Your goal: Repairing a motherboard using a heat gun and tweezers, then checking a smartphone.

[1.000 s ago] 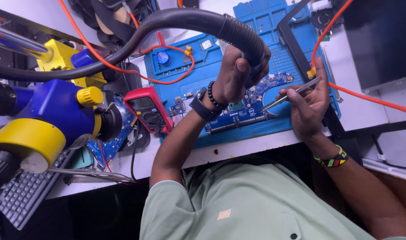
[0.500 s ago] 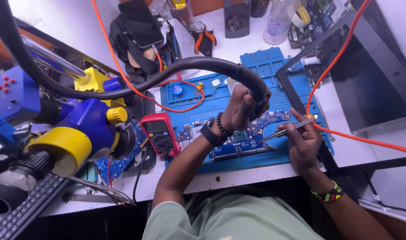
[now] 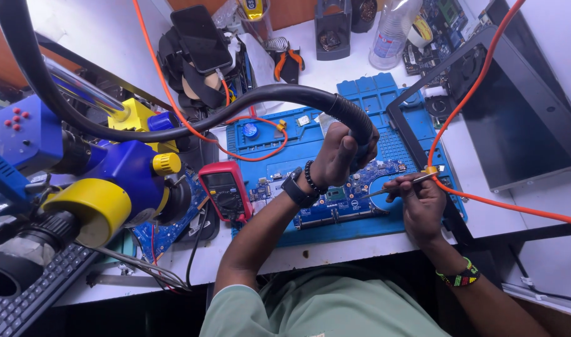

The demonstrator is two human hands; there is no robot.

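The left hand (image 3: 338, 156) is wrapped around the black hot-air hose (image 3: 335, 106), fingers closed on its ribbed end, nozzle aimed down at the circuit board (image 3: 335, 200). That board lies flat on the blue work mat (image 3: 285, 134), just right of the red multimeter (image 3: 226, 190). The right hand (image 3: 419, 203) pinches thin tweezers (image 3: 394, 185) over the board. The board looks light, stiff and fragile, best held by its edges.
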